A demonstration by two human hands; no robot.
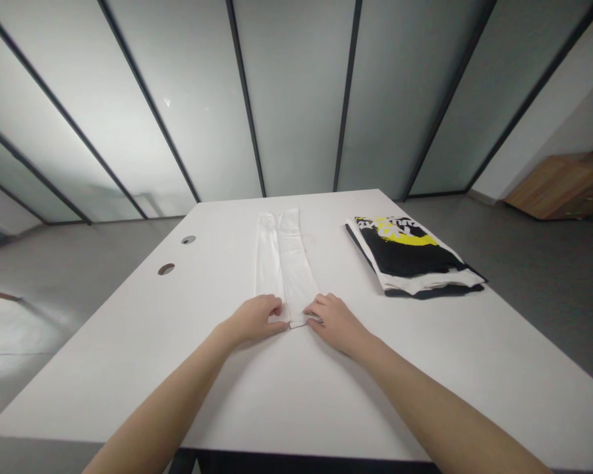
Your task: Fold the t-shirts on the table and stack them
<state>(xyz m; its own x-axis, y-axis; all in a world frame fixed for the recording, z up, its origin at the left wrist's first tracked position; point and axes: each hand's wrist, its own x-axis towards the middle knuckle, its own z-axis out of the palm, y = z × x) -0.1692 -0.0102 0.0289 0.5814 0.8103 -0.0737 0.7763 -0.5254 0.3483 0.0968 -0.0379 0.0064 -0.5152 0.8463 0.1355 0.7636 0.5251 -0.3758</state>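
A white garment [292, 257] lies flat on the table in a long narrow shape, with a lengthwise crease or gap down its middle. Its exact kind cannot be made out. At its near end, my left hand [254, 319] has thumb and fingers closed on the left corner. My right hand [338, 324] pinches the right corner of the same edge. Between the two thumbs a short stretch of the hem shows, with a thin dark line beneath it. The fingertips partly cover both corners.
The white table [128, 368] extends around the garment. On its right rests a stack of folded clothes [410, 253], topped by a black, white and yellow print. Two round cable holes [167, 269] are at the left. Frosted glass panels [296, 92] stand behind, and a wooden cabinet [561, 184] at far right.
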